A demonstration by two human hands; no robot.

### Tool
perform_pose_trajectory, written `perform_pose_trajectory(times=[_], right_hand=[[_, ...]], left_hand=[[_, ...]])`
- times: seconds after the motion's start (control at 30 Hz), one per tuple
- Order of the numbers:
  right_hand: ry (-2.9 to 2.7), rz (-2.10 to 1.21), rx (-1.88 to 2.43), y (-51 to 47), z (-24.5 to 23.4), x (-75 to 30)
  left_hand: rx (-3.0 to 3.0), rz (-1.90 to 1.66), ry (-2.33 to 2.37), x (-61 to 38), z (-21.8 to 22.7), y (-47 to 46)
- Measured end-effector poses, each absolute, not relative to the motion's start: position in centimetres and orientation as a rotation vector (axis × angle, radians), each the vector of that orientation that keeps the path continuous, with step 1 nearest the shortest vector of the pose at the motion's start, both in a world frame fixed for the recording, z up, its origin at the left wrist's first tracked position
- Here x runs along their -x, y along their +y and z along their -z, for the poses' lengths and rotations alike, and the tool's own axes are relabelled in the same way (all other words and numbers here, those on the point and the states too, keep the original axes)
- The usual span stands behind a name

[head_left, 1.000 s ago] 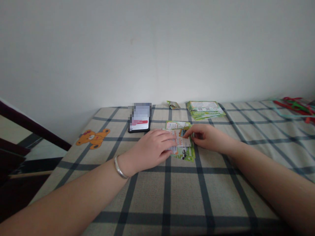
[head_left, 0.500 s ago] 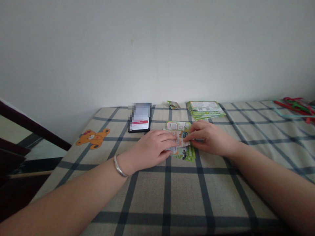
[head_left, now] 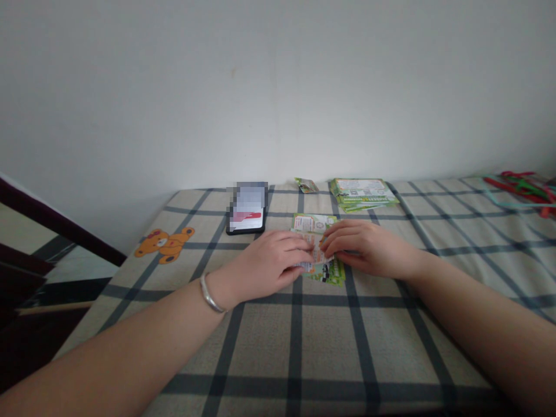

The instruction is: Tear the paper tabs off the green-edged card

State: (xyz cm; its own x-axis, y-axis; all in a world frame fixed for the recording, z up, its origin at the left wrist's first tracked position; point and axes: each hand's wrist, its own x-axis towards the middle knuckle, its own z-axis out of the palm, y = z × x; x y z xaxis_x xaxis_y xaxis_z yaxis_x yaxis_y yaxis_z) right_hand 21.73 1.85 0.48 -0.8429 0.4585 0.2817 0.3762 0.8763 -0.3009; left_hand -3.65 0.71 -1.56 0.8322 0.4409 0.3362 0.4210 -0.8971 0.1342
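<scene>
A green and white printed paper leaflet point(head_left: 307, 223) lies on the checked cloth, with a smaller white and orange piece or folded flap across its middle. My left hand point(head_left: 273, 260) rests on its left side, fingers stretched out over the paper. From the right, my right hand point(head_left: 369, 246) lies over the other side, its fingers lightly bent and fingertips touching the paper. Both hands face each other with a narrow gap between the fingertips. What lies under the fingers is hidden.
Behind the leaflet are a stack of similar printed papers point(head_left: 364, 194) and a small packet point(head_left: 306, 185) near the wall. A phone point(head_left: 247, 217) lies to the left, near a teddy bear picture point(head_left: 165, 245). Red and green items point(head_left: 525, 188) sit at far right.
My right hand has lowered and flattened from a pinch-like pose at the paper's middle, and now covers more of its right side. My left hand has stayed in place.
</scene>
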Motion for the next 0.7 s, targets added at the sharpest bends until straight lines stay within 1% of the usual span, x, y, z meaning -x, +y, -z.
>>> perform_pose_trajectory(times=[0.4,0.7], right_hand=[[-2.657,-0.366,0.808,2.10,0.30,-21.78],[-2.588,-0.363,0.889,2.18,0.55,-21.37]], left_hand=[[-3.027,-0.559,0.656,3.62,1.21,0.42],[-2.996,-0.454,0.698,3.44,0.98,0.23]])
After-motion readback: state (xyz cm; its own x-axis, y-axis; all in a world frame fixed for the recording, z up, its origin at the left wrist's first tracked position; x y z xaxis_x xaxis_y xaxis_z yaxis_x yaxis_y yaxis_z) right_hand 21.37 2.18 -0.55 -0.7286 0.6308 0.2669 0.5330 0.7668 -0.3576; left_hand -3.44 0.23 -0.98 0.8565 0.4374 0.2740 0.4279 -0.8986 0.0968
